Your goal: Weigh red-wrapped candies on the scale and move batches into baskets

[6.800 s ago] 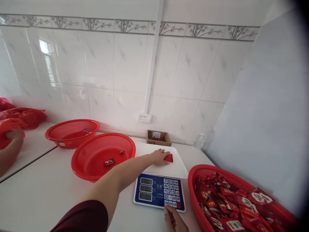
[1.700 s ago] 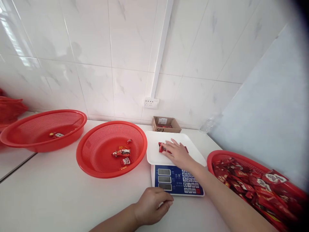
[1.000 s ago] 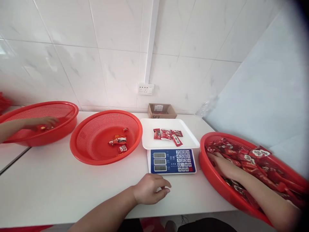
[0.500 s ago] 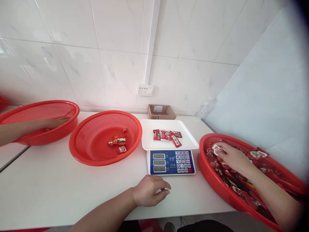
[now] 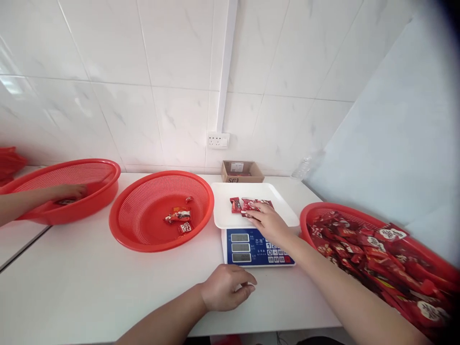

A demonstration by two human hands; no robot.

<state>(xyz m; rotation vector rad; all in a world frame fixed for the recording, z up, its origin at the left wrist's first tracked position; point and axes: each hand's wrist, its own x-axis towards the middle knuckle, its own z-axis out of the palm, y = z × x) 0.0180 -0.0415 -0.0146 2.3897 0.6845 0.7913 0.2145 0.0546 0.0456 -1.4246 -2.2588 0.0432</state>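
My right hand (image 5: 269, 222) reaches over the white tray (image 5: 223, 219) of a blue-faced electronic scale (image 5: 247, 247). Its fingers lie flat on the red snack packets (image 5: 237, 205) lined up there. My left hand (image 5: 225, 287) rests on the white table just in front of the scale, its fingers loosely curled with nothing in them. A red mesh basket (image 5: 305, 218) at the right is heaped with red packets (image 5: 359, 251). Left of the scale, a second red mesh basket (image 5: 122, 230) holds a few wrapped sweets (image 5: 178, 215).
A third red basket (image 5: 106, 170) stands at the far left, with another person's hand (image 5: 68, 191) inside it. A small cardboard box (image 5: 241, 171) and a clear plastic bottle (image 5: 304, 167) stand against the tiled wall below a socket (image 5: 218, 140). A pale panel rises behind the right basket.
My right hand has left the full basket at the right and come onto the scale tray over the packets. My left hand has stayed put in front of the scale.
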